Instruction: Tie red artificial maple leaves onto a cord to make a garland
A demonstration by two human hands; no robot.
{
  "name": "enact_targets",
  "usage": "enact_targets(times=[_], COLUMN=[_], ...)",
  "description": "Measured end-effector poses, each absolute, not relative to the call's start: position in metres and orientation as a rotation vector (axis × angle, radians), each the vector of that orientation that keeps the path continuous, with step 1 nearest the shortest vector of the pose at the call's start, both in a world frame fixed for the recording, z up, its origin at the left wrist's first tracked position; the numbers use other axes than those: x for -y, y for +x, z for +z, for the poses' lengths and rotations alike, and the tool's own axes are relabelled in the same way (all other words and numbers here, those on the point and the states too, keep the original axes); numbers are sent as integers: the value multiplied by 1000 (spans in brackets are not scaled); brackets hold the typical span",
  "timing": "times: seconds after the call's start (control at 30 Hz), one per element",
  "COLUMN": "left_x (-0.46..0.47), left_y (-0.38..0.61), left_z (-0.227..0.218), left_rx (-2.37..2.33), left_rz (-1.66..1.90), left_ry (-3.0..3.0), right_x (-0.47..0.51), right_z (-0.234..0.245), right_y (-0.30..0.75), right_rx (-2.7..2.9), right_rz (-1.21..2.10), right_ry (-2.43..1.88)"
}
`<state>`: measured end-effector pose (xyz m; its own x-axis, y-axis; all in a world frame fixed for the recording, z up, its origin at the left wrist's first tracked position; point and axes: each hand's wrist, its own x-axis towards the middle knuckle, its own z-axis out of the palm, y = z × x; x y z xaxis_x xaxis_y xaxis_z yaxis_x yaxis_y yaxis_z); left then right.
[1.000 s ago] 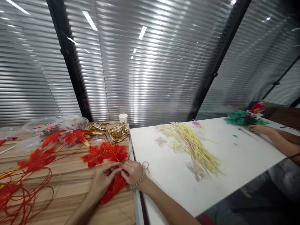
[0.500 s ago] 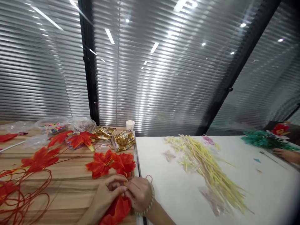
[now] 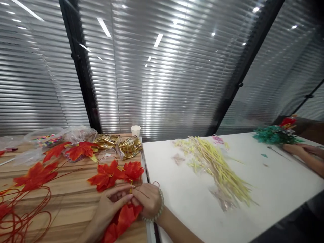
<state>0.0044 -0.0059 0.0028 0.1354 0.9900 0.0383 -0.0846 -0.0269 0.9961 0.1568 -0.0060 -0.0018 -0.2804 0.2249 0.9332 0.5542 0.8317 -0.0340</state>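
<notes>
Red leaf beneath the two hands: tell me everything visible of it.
The red leaf looks thin and cloth-like, bright red with orange tints, folded and creased. It slants over the wooden tabletop, beneath the left hand and right hand, which hide part of it. Whether either grips it is unclear.

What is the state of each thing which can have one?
Left hand, pinching a yellow stem.
Right hand, curled; grip partly hidden.
Red leaf beneath the hands, crumpled.
Red maple leaves, spread open.
Red cord, loosely looped.
Paper cup, upright; contents hidden.
Gold packets, crinkled; seal unclear.
Yellow strands, heaped loosely.
Bead bracelet, worn.
Green foliage, bunched.
</notes>
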Motion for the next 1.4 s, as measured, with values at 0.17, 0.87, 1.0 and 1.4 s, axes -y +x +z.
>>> enact_targets(times=[0.17, 0.87, 1.0, 1.4], left_x=[10, 4, 3, 12], left_y=[7, 2, -1, -5], left_z=[12, 15, 10, 1], left_rx=[-1137, -1252, -1252, -1258], left_rz=[1164, 1106, 1116, 1226], left_ry=[1212, 1235, 1280, 1795], right_x=[2, -8, -10, -3], right_z=[-5, -30, -34, -28], right_y=[156, 143, 142, 148], right_rx=[1836, 1868, 1872, 1974], right_rz=[-350, -184, -181, -130], right_ry=[-620, -727, -770, -778])
